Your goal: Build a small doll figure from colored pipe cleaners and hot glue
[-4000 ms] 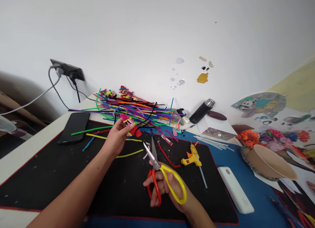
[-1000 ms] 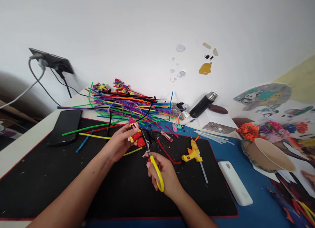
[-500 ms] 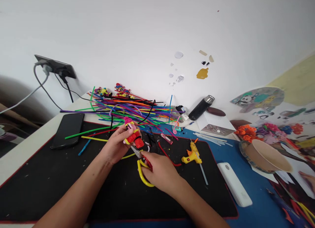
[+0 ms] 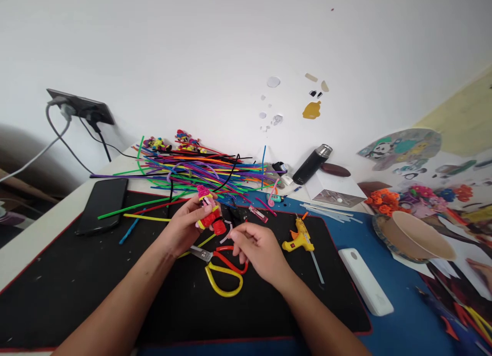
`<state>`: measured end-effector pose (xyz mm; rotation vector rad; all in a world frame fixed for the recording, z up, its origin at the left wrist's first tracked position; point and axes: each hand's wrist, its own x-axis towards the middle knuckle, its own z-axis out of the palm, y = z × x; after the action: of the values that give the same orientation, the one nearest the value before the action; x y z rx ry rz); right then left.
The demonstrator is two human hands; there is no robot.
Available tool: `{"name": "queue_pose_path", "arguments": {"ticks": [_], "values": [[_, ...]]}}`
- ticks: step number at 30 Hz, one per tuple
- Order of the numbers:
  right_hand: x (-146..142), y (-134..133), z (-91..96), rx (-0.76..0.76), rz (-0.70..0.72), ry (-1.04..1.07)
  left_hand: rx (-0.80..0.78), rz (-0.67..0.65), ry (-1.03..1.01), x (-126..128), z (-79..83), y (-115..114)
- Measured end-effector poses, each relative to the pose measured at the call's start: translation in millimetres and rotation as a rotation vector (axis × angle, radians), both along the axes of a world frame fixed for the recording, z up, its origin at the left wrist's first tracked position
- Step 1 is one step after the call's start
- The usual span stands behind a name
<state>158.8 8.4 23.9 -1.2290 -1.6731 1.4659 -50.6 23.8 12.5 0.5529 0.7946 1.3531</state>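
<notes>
In my left hand [image 4: 186, 223] is a small figure made of pipe cleaners [image 4: 210, 212], with a pink top, yellow bands and a red lower part. Thumb and fingers close around its side. My right hand [image 4: 255, 248] hovers to the right of the figure, apart from it, its fingers curled in toward the thumb. Whether anything small is between them is hidden. Just below both hands, scissors [image 4: 207, 255] with one red and one yellow handle lie on the black mat [image 4: 172, 305]. A pale bent strip [image 4: 226, 234] lies near my right fingertips.
Behind the mat spreads a pile of colored pipe cleaners [image 4: 200, 166], with more small figures [image 4: 184, 138] beyond. A yellow glue gun [image 4: 300, 238] lies to the right, near a white oblong device [image 4: 365, 281]. A phone [image 4: 102, 205] is at left, a black flask [image 4: 311, 165] at back.
My right hand has let go of the scissors, which now lie on the mat, and has risen a little to the right. My left hand still holds the figure.
</notes>
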Motion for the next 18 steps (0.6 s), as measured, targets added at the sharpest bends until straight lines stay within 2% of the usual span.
{"name": "queue_pose_path", "arguments": {"ticks": [3,7,18], "values": [[-2,7,-1.1,-0.07,-0.037,0.143,0.044,-0.063,0.029,4,-0.1,-2],[-7,10,-5.9,-0.122,-0.037,0.234,0.05,-0.094,0.039,7,-0.9,-3],[-12,11,-14.4,-0.177,-0.03,0.245,0.085,-0.163,0.077,6,-10.7,-3]]}}
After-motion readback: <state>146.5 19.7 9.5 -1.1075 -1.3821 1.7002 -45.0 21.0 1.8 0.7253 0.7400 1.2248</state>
